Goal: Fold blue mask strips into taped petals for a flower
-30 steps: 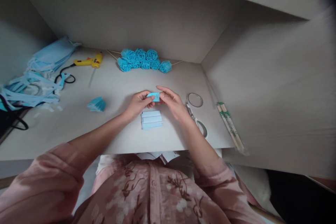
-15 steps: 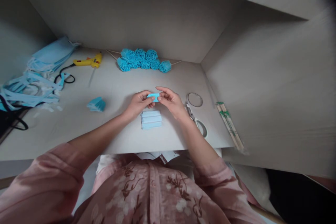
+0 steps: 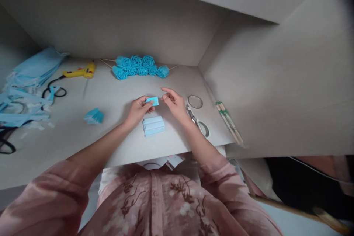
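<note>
I see the folded piece (image 3: 152, 100) pinched in the left hand (image 3: 136, 110), with the right hand (image 3: 173, 104) just right of it, apart. The stack of strips (image 3: 153, 125) lies on the surface (image 3: 116, 96) in front of both hands. The scissors (image 3: 197, 123) and ring (image 3: 195, 101) lie right of the right hand, the sticks (image 3: 229, 122) further right. The flowers (image 3: 139, 67) sit behind, the glue gun (image 3: 80, 71) to their left.

a row of bright blue paper roses (image 3: 139, 66) lies at the back of the pale table (image 3: 83, 132). a yellow glue gun (image 3: 80, 72) is to their left. silver scissors (image 3: 197, 121) lie near a round metal ring (image 3: 195, 101).
</note>
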`<state>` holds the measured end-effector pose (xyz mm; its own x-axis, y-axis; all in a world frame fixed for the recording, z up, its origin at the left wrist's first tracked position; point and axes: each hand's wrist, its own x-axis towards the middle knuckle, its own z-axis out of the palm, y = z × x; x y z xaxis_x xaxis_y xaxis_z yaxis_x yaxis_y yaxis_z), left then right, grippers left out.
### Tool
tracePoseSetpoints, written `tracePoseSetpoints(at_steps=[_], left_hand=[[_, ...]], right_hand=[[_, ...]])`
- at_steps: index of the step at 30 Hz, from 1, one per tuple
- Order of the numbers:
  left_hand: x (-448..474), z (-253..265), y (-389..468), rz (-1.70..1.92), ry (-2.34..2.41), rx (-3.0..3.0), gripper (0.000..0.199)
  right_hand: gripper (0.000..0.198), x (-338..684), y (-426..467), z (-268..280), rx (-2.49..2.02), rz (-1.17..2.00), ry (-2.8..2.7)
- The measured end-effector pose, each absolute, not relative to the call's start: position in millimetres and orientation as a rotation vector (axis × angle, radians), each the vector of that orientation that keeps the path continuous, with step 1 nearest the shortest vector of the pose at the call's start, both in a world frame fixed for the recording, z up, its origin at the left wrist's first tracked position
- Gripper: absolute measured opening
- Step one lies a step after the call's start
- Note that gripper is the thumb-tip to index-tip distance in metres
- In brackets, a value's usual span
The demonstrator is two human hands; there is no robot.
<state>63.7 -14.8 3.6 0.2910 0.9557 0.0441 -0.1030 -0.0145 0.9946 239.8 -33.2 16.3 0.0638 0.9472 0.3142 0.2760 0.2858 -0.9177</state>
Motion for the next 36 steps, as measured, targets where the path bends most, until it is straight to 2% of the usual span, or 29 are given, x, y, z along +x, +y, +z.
tracePoseSetpoints(at_steps=[8, 15, 24, 36], left_hand=[[66, 6, -17, 1.064, 0.891, 1.321, 0.028], [67, 6, -21, 1.063, 0.876, 1.358, 0.024], [67, 5, -20, 1.075, 0.915, 1.334, 0.026], [66, 22, -25, 1.086, 0.894, 1.339, 0.022]], right_hand=[[0.033, 305, -50, 68, -1.324, 0.46, -1.319], [0.02, 332, -101, 15, -1.965, 0.148, -1.588], [0.018, 311, -103, -1, -2.128, -0.11, -1.607], [0.023, 319, -101, -7, -2.055, 0.053, -1.519]])
